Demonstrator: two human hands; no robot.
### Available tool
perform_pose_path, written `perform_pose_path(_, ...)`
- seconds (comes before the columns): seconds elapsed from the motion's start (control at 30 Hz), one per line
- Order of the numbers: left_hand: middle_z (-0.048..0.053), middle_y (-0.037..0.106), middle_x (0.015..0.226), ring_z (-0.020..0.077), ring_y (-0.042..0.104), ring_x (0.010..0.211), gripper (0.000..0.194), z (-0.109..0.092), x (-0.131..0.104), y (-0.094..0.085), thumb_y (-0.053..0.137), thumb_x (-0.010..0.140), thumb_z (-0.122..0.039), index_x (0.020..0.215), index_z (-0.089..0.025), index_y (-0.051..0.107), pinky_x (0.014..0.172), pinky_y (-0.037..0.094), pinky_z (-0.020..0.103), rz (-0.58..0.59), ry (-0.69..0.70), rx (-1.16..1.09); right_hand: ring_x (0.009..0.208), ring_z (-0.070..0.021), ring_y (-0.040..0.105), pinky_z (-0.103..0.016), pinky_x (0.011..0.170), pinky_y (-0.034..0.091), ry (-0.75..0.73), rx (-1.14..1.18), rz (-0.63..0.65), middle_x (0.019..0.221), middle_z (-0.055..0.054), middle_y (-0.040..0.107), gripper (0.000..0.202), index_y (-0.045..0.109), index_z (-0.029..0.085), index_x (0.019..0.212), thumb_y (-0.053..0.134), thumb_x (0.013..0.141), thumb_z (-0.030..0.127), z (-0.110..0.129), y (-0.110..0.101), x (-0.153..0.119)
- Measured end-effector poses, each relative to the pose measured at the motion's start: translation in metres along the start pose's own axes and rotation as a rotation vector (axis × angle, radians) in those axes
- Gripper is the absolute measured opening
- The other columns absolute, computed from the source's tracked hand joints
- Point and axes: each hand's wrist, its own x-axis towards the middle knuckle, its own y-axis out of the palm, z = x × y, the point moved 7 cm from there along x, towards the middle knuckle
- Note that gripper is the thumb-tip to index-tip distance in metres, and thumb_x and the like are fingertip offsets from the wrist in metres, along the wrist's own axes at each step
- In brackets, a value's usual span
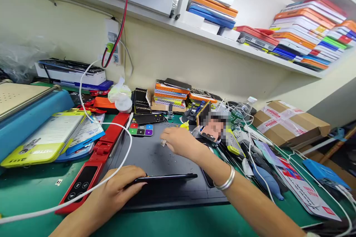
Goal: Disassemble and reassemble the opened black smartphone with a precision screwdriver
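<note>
My left hand (119,185) grips one end of a thin black phone-like slab (172,178) between thumb and fingers. The slab is seen nearly edge-on, tilted above the dark grey work mat (133,159), so its faces are mostly hidden. Farther forward over the mat, my right hand (179,142) has its fingers pinched on a small crumpled whitish scrap (163,142); what it is made of cannot be made out. Dark specks lie on the mat beneath. Just beyond the right hand is a small yellow nozzle-like item (184,124).
A red tool with a button panel (83,181) lies left of the mat, crossed by a white cable (130,148). Yellow battery packs (47,137) lie farther left. Behind stand stacked boxes (171,94). Tools, a blue air blower (268,181) and a carton (292,122) crowd the right.
</note>
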Motion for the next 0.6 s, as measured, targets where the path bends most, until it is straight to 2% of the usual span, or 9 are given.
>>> perform_pose_path(0.1,0.000,0.082,0.099,0.0210,0.077,0.092,0.021,0.012,-0.005,-0.005,0.064,0.089,-0.043,0.101,-0.032,0.078,0.082,0.061,0.024,-0.020,-0.159,-0.057,0.095,-0.0224,0.070,-0.034,0.077,0.056,-0.058,-0.141,0.121,0.097,-0.011,0.074,0.012,0.071,0.010,0.098,0.060,0.094,0.007,0.006,0.022,0.016)
perform_pose_path(0.17,0.000,0.081,0.101,0.0213,0.077,0.094,0.030,0.017,-0.007,-0.004,0.065,0.086,-0.042,0.112,-0.033,0.075,0.086,0.061,0.027,-0.042,-0.246,-0.106,0.094,-0.0196,0.069,-0.036,0.081,0.058,-0.103,-0.217,0.184,0.099,-0.007,0.072,0.008,0.069,0.012,0.099,0.063,0.097,0.016,0.010,0.034,0.019)
perform_pose_path(0.27,0.002,0.080,0.105,0.0217,0.076,0.098,0.039,0.018,-0.009,0.003,0.062,0.087,-0.040,0.124,-0.031,0.069,0.084,0.062,0.028,-0.045,-0.319,-0.175,0.096,-0.0183,0.069,-0.038,0.085,0.059,-0.178,-0.298,0.242,0.105,-0.005,0.070,0.017,0.068,0.013,0.104,0.065,0.098,0.029,0.014,0.043,0.018)
perform_pose_path(0.4,0.006,0.077,0.116,0.0246,0.075,0.099,0.049,0.019,-0.012,0.011,0.065,0.086,-0.045,0.132,-0.029,0.063,0.075,0.063,0.029,-0.037,-0.397,-0.196,0.097,-0.0189,0.069,-0.038,0.085,0.059,-0.241,-0.363,0.246,0.108,-0.006,0.070,0.020,0.067,0.014,0.108,0.064,0.099,0.030,0.012,0.047,0.014)
perform_pose_path(0.53,0.005,0.076,0.105,0.0224,0.074,0.090,0.052,0.019,-0.013,0.013,0.062,0.089,-0.048,0.136,-0.027,0.057,0.080,0.062,0.031,-0.014,-0.431,-0.254,0.097,-0.0187,0.068,-0.038,0.084,0.059,-0.254,-0.398,0.209,0.109,-0.006,0.069,0.020,0.066,0.014,0.110,0.063,0.099,0.030,0.010,0.047,0.013)
perform_pose_path(0.6,0.006,0.076,0.109,0.0237,0.074,0.096,0.048,0.019,-0.016,0.014,0.055,0.093,-0.051,0.135,-0.026,0.056,0.083,0.062,0.033,-0.018,-0.469,-0.305,0.094,-0.0179,0.068,-0.037,0.083,0.058,-0.258,-0.404,0.196,0.107,-0.005,0.069,0.019,0.066,0.014,0.109,0.062,0.100,0.029,0.011,0.046,0.014)
